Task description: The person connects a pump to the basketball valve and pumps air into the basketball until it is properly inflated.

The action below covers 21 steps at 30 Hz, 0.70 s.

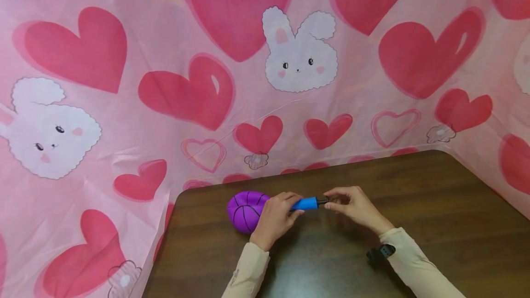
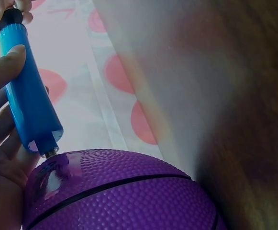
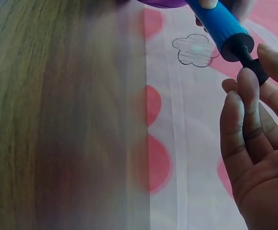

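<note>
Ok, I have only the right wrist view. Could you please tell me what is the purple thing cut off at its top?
Observer: A ball marked with black lines; the head view shows it.
Operator: And what is at the far end of the blue pump?
Observer: In the left wrist view, a short metal piece meets the ball.
Operator: On which side of the left hand is the ball, please?
Observer: On its left in the head view, partly hidden behind it.

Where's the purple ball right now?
In the head view, the purple ball is left of centre, toward the table's far left corner, just left of the left hand and blue pump.
</note>
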Each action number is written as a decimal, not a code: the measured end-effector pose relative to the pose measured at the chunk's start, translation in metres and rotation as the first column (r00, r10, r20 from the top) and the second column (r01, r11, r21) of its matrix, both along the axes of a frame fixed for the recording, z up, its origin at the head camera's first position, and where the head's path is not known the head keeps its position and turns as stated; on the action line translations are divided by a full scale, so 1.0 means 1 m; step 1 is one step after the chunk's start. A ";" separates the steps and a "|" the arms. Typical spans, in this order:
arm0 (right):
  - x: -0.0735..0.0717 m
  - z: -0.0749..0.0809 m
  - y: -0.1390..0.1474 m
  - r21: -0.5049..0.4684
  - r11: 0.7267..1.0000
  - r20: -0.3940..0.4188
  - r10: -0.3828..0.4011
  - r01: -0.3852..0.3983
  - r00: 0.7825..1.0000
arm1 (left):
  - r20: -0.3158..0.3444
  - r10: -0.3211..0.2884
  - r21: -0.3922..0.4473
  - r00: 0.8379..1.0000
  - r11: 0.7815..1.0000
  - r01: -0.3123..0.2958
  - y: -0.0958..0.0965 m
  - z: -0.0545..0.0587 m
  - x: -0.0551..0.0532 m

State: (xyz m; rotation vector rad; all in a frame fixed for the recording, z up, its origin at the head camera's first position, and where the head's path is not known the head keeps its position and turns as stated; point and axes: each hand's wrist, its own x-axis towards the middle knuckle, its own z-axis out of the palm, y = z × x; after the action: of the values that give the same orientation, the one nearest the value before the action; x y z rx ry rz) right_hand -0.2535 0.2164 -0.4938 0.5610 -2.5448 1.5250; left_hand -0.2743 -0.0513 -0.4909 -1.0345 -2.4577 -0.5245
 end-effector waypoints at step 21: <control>-0.001 0.006 0.008 0.066 0.997 -0.012 0.036 -0.035 0.999 | 0.006 -0.025 0.015 1.000 1.000 0.025 -0.002 0.000 -0.001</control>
State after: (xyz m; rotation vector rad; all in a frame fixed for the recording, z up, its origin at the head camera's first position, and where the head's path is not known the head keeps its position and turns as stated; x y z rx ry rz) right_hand -0.2543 0.2240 -0.4874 0.6263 -2.5972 1.4474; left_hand -0.2752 -0.0532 -0.4913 -1.0608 -2.4446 -0.5544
